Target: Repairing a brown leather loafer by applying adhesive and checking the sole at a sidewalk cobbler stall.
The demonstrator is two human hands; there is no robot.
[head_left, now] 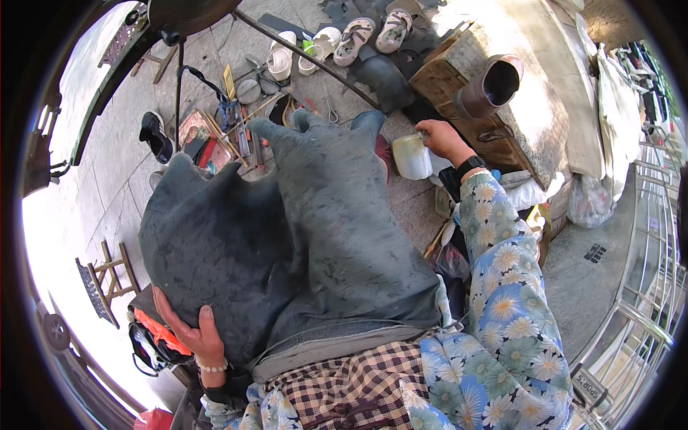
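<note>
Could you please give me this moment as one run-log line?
left hand: open, resting on dark apron | right hand: gripping pale container near its top | nearby: pale sandals, wooden box

Paving (411, 206) gap right of apron (344, 222); wooden box (446, 77) (brown object (473, 99) atop) blocks beyond container (411, 159).

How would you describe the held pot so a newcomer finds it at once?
Start from the wooden box at the upper right. Left of its lower end, the right hand holds the pale pot. Its cloudy white body sets it apart from the dark apron.
</note>
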